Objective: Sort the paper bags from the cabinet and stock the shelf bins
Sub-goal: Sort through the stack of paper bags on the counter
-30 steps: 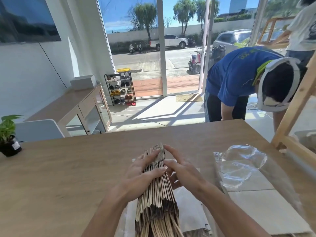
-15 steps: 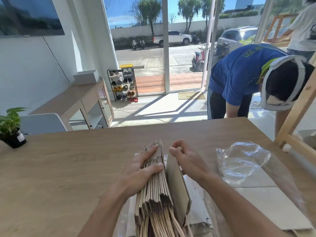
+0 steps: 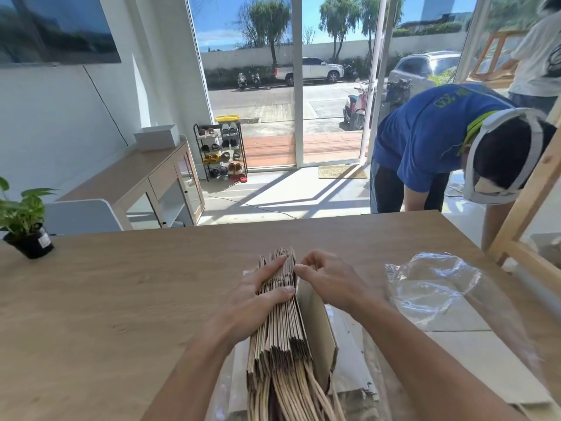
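Paper bag stack stands on edge at the middle of the desk's near edge. Left grip, fingers straight, presses stack's left side and top. Right grip pinches single bag, which leans off stack's right side. Plastic wrap near right edge.

Potted plant on table (left edge); shoe rack, perhaps metal, beyond.

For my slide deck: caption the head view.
Left hand presses a stack of paper bags while right hand pinches one bag aside.
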